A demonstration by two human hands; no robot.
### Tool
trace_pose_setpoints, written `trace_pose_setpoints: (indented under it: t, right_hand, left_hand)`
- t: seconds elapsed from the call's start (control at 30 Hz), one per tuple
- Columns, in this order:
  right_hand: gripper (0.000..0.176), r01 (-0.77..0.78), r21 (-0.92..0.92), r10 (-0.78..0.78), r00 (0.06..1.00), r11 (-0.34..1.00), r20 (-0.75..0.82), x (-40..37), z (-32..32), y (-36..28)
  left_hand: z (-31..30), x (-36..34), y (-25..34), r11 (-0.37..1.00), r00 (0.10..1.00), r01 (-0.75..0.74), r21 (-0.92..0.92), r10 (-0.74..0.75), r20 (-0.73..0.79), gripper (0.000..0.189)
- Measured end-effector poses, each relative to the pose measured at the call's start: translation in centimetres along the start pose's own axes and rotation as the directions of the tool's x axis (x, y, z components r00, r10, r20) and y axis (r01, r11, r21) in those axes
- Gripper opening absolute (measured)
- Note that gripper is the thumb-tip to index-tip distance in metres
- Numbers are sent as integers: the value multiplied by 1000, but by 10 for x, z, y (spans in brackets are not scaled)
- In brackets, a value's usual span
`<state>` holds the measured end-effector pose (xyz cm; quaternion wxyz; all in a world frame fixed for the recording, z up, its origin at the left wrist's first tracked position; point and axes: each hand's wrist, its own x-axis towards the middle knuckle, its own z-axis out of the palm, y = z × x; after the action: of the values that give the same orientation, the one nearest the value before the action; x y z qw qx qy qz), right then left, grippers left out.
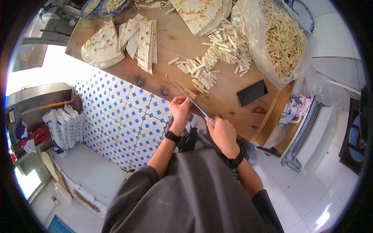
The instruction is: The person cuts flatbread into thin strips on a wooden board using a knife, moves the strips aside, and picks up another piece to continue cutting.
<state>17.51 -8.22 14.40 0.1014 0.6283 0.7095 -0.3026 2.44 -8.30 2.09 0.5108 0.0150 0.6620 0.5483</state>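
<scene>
My right hand (pixel 224 136) is wrapped around the handle of a knife (pixel 192 99), whose long thin blade points away over the near edge of the wooden table. Beside the blade is my left hand (pixel 180 110), its fingertips pressed together; what they hold, if anything, is too small to make out. A short flatbread piece (pixel 190 93) lies against the far side of the blade. Just beyond it spreads a pile of cut flatbread strips (pixel 208 62). Larger cut flatbread pieces (pixel 145 44) lie to the left, and round flatbreads (pixel 198 15) are stacked at the back.
A plastic bag (pixel 258 46) full of cut strips stands at the right of the table (pixel 175 40). A dark phone (pixel 252 93) lies in front of it. Blue-patterned bowls (pixel 112 6) sit at the back left. An open drawer (pixel 274 112) holds a crumpled cloth.
</scene>
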Motion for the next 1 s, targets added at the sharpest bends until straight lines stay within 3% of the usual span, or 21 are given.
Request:
trace_pose_setpoints:
  t: [0.23,0.67,1.0]
  right_hand:
    - [28,-14,-59,18,998,998,59,6,1,-1]
    - [25,-68,3,67,985,998,158,17,-13,-11]
    - [19,-32,-96,46,987,995,154,19,-16,-13]
  left_hand:
    - [5,-1,10,991,999,15,132,-7,-54,12]
    - [-1,5,8,979,999,-14,203,20,-27,12]
    - [-7,12,-2,961,997,-59,270,71,-34,13]
